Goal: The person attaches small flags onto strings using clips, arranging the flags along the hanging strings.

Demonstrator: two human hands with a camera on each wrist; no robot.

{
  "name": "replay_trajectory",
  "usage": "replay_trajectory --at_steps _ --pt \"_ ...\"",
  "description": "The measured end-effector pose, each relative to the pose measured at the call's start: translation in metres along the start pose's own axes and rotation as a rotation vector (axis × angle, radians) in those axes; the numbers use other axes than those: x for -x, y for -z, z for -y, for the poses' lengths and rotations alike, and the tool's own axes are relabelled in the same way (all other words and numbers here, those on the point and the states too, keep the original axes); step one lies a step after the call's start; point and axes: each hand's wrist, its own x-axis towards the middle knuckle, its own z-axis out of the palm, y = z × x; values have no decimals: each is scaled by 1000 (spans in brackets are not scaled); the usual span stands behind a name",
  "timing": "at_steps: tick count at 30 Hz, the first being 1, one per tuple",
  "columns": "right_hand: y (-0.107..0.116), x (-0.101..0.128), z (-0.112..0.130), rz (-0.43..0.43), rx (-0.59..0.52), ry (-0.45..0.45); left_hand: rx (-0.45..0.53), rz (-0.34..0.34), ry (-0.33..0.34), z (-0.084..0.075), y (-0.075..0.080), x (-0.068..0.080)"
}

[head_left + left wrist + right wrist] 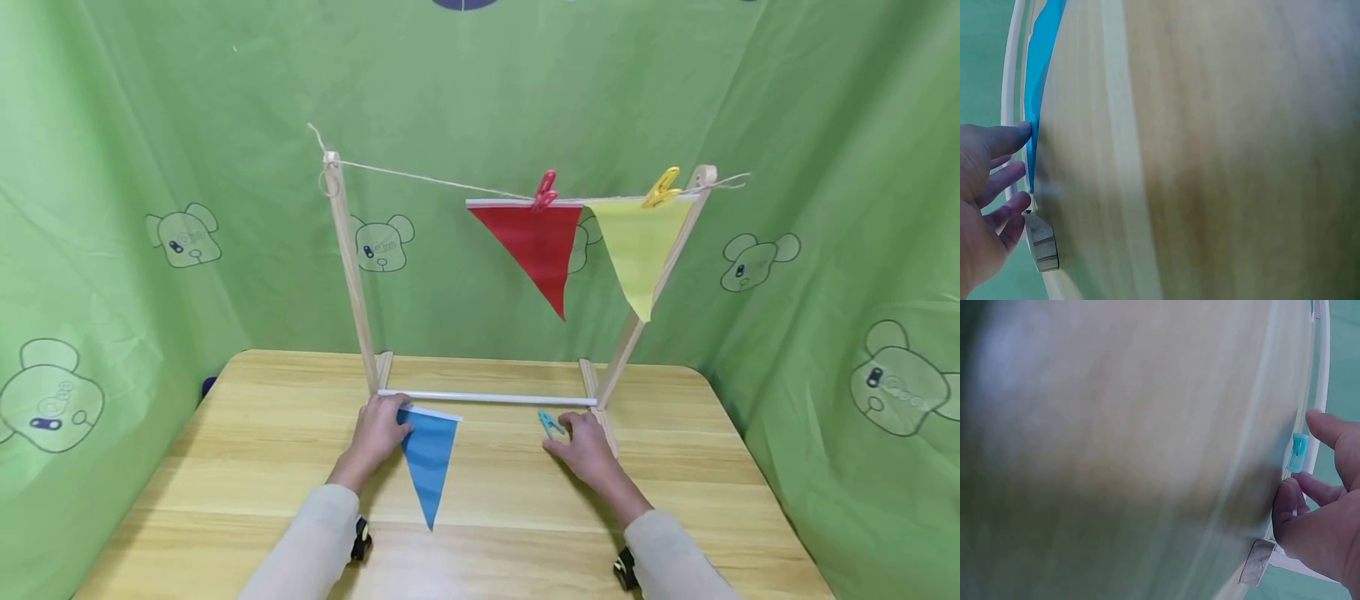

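Your left hand [381, 432] rests on the top corner of the blue flag [429, 465], which lies flat on the wooden table [247, 467] with its white-taped edge just in front of the white base bar [487, 399] of the wooden stand [348, 258]. In the left wrist view your fingertips [1021, 132] touch the flag's edge, fairly straight; you are not yet pinching it. Your right hand [588, 450] sits well apart from the left, fingers spread around the small blue clothespin [551, 424], which lies on the table just beside the stand's right foot. The right wrist view shows the peg [1298, 452] between thumb and forefinger, but whether they actually touch it I cannot tell.

The risks, as I judge them: the flag is thin and lies flat, so your fingers may slide over it and only push it under the base bar (a nail under the taped edge would help). The peg is small and could skid against the foot of the stand if you press instead of pinching. The string [427, 177] looks slack on its left stretch, and the stand looks light, so a tug could tip it or drag the red flag [536, 246] and yellow flag [637, 250], held by a red peg [545, 191] and a yellow peg [661, 187].

No container shows in any view; everything lies loose on the table or hangs on the string.
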Motion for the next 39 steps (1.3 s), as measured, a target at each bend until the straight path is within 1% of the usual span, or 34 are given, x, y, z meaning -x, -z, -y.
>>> replay_trajectory --at_steps 8,12,20,23,27,30,35,39 --pt "-3 -1 -3 -6 12 -11 -8 41 -14 0 1 0" --pt "-4 -3 -4 -7 19 -10 -15 45 -22 -2 4 -1" --pt "-5 -5 -4 -16 21 -4 -13 92 -6 -4 7 -2" --pt "-4 -5 -3 -18 19 -3 -8 92 -6 -3 8 -2" --pt "-4 -5 -3 -24 24 -7 -22 64 -30 -2 8 -1" --pt "-4 -5 -3 -20 26 -1 -24 57 -38 -2 8 -1" --pt "-3 -6 -4 -11 26 10 -14 74 -44 -2 8 -4" --pt "-4 -7 -5 -6 30 9 -7 110 -26 -2 8 -7"
